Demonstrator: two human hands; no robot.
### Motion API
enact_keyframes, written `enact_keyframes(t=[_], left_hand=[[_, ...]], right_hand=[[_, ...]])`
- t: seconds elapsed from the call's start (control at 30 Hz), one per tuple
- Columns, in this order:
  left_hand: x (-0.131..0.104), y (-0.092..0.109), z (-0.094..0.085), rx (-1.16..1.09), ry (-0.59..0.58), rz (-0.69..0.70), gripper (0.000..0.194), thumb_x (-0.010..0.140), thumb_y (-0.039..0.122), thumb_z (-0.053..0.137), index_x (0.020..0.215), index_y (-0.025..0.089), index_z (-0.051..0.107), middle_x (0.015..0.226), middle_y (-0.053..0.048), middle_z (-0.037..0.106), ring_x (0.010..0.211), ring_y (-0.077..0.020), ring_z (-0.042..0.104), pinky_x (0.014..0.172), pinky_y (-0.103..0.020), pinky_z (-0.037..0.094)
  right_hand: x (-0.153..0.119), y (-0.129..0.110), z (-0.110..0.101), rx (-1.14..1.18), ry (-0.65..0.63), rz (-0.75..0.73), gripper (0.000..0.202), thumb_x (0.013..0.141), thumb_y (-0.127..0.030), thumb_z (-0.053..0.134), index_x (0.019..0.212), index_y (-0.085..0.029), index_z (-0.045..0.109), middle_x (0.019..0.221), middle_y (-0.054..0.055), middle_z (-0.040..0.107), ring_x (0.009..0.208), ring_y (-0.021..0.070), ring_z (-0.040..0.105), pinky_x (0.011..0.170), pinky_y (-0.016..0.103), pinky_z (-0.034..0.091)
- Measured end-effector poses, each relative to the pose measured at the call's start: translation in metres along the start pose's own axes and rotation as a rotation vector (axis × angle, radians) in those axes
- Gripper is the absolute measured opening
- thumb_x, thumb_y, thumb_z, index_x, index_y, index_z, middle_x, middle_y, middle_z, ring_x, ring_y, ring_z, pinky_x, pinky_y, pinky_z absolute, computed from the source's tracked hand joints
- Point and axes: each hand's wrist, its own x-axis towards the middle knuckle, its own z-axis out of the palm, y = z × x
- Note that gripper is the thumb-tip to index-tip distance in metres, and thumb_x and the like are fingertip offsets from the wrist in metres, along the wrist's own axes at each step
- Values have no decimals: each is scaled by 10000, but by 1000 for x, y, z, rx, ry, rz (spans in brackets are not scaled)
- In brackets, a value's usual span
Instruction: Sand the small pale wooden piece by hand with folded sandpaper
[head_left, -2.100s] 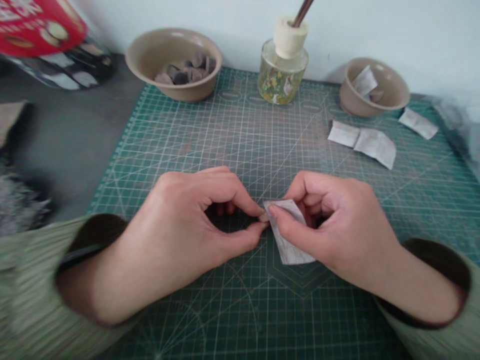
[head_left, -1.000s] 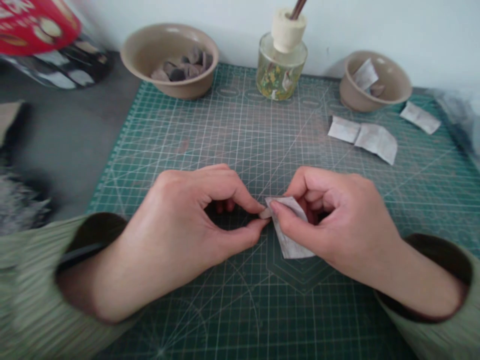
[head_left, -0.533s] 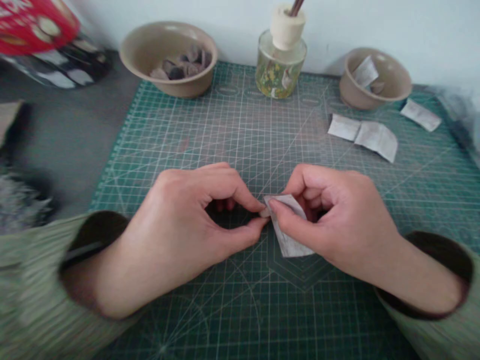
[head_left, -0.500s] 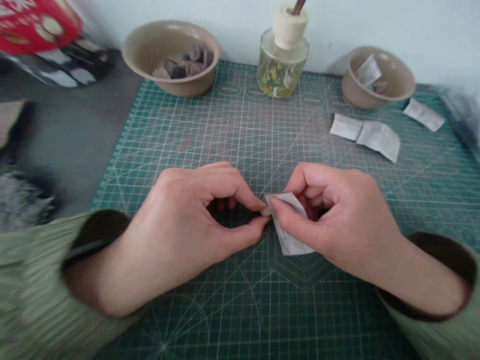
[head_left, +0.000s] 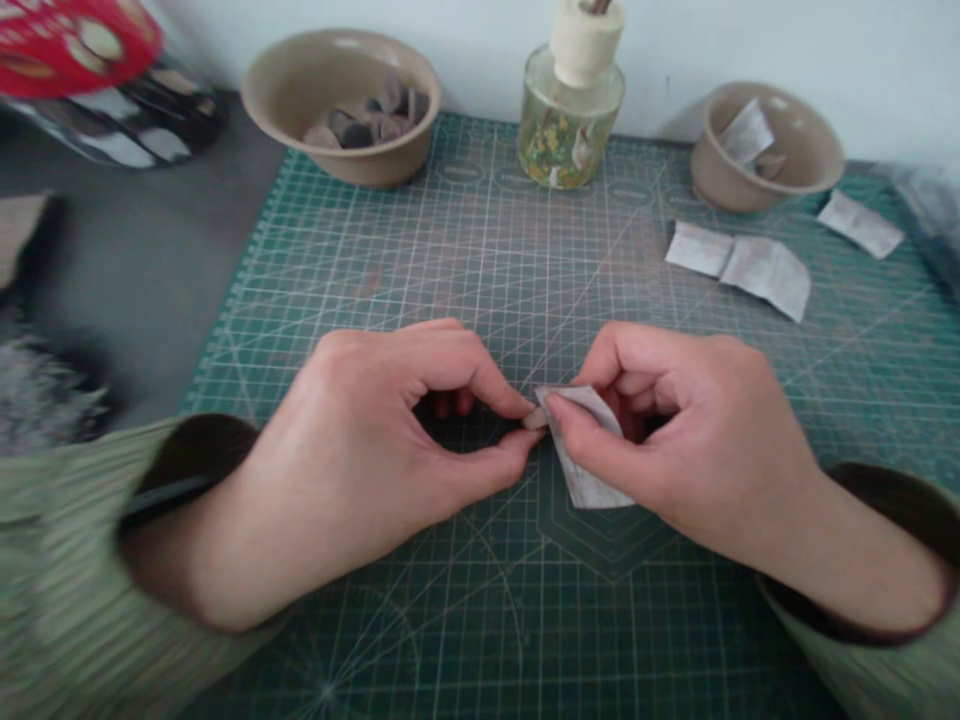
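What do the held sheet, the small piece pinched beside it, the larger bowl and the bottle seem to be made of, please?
Held sheet: probably paper; thin, matte, straight-edged.
Piece: perhaps stone or clay; pale and dull, mostly hidden by the left hand.
Larger bowl: likely ceramic, possibly plastic; smooth with a soft sheen.
Bottle: glass or clear plastic; smooth, see-through at the shoulder.

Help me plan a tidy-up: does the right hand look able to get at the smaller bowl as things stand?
Probably yes: only low grey pieces lie between the right hand and the smaller bowl. It pinches a grey sheet, though, so grasping would likely require putting that down.
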Motion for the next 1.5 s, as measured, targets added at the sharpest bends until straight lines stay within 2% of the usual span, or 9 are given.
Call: enact_keyframes(t=[0.57,0.83,1.1,1.37,1.5], left_hand=[[0,-5,2,10,-2,1,50,1057,321,968,1013,342,955,956,64,918,800,-168,814,723,-340,575],[-1,-5,-4,20,-22,20,81,1052,284,966,1006,344,938,952,67,921,795,-165,815,698,-317,579],[0,-2,-3,15,-14,2,72,1034,298,953,988,351,938,954,67,923,791,-167,820,698,-322,601],[0,-1,-2,25,-8,4,83,1032,283,951,975,336,920,945,61,916,787,-171,827,717,-339,617],[0,-1,0,-1,0,-11,88,1028,305,954,952,336,923,929,58,913,788,-173,820,724,-339,599]], right_hand=[[0,1,-3,-24,-14,2,277,989,-163,861,824,-280,672,609,-95,639,462,106,547,546,309,464],[-4,-6,-8,82,45,113,342,1038,-210,893,803,-284,656,584,-60,647,442,121,514,419,303,320],[-5,-5,-4,91,-6,112,322,1023,-201,920,830,-291,679,602,-66,666,456,134,541,423,303,349],[-2,-5,0,10,-49,31,325,982,-157,892,828,-291,639,605,-112,628,453,102,544,494,288,401],[-2,-4,-1,-19,-11,12,317,1008,-161,874,841,-291,639,614,-118,624,462,99,534,542,290,457]])
